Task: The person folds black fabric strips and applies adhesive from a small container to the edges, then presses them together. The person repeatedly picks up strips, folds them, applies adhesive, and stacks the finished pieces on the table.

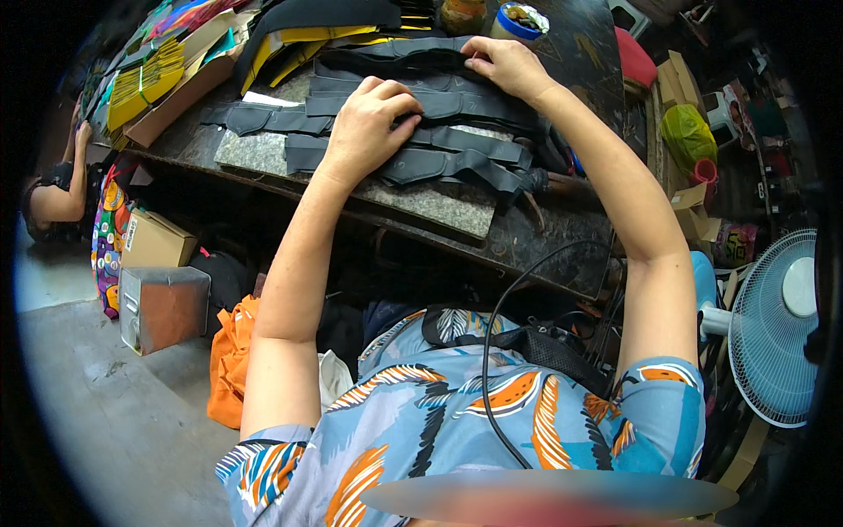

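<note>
Several black leather-like strips (430, 105) with shaped ends lie in overlapping rows across the far part of the worktable. My left hand (373, 123) is on the middle rows, its fingers curled and its thumb close to the fingertips around the edge of a strip. Farther off and to the right, my right hand (514, 66) pinches the right end of the farthest black strip (395, 54) between thumb and fingers. Beneath the nearer rows is a speckled grey stone slab (430, 209), partly covered by them.
Yellow and black pieces (145, 83) are piled at the far left. A blue-rimmed tub (518, 22) and a brown jar (463, 16) stand at the back. A black cable (500, 307) hangs before me. At right stands a fan (773, 325); a person's arm (75, 176) shows at left.
</note>
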Tool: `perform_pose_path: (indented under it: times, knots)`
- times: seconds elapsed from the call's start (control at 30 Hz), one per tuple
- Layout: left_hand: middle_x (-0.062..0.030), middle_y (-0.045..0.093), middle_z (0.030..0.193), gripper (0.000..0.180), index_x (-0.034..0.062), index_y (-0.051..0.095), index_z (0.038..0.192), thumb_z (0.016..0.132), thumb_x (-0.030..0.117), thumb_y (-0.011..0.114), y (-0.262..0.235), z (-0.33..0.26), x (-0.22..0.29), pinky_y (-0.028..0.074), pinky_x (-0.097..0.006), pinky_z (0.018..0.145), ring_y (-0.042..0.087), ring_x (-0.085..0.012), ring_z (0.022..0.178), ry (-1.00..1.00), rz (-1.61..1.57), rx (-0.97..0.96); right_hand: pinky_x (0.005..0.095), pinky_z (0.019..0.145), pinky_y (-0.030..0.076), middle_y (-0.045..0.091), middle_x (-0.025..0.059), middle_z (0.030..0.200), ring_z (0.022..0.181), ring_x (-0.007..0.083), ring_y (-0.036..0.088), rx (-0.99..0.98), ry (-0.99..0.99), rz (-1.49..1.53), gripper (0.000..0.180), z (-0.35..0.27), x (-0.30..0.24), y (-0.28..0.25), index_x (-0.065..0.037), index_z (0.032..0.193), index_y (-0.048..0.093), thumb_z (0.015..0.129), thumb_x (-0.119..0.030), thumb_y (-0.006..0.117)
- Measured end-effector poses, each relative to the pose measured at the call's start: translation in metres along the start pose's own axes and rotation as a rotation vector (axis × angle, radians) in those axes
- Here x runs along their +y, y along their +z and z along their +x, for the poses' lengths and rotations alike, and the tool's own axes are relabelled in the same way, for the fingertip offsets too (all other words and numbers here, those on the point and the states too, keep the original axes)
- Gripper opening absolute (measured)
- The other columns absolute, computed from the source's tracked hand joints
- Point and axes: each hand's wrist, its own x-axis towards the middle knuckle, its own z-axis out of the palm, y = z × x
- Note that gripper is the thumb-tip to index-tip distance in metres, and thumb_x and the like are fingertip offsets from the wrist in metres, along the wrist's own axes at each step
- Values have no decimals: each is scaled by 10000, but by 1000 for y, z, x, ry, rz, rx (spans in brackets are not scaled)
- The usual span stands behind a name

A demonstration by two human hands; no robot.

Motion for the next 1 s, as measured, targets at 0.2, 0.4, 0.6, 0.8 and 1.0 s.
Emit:
perform_pose_path:
  times: [0.2, 0.4, 0.6, 0.8, 1.0]
  knots:
    - [-38, 640, 931, 90, 70, 685, 822, 750, 118, 710, -4, 1, 2, 513, -362, 846, 581, -244, 950, 37, 1, -38, 392, 894, 535, 669, 67, 1115, 1054, 252, 652, -122, -89, -137, 419, -16, -12, -11, -187, 1181, 674, 830, -407, 739]
    - [-43, 628, 919, 88, 65, 664, 799, 741, 121, 699, -5, 1, 4, 510, -369, 842, 576, -246, 957, 42, 26, -45, 383, 918, 527, 673, 62, 1123, 1048, 235, 654, -108, -54, -182, 409, -6, -6, -6, -208, 1193, 684, 836, -401, 740]
    - [-46, 630, 921, 88, 59, 668, 802, 744, 118, 696, -4, 1, 4, 511, -367, 838, 576, -250, 949, 39, 14, -39, 337, 877, 508, 674, 76, 1054, 981, 221, 647, -182, -14, 50, 366, 8, 12, -2, -126, 1165, 703, 870, -340, 725]
    - [-45, 636, 931, 90, 51, 670, 807, 746, 114, 693, -3, 1, 4, 511, -367, 837, 577, -250, 952, 41, 1, -23, 354, 933, 510, 684, 114, 1140, 1031, 249, 664, -257, 38, 171, 380, 10, 15, -7, -111, 1143, 740, 885, -388, 706]
    - [-43, 638, 935, 90, 52, 672, 811, 747, 113, 692, -2, 1, 4, 511, -369, 838, 577, -250, 952, 26, -4, -27, 354, 944, 503, 675, 147, 1166, 1033, 277, 663, -208, 31, 229, 330, 9, 18, -8, -83, 1129, 739, 942, -337, 643]
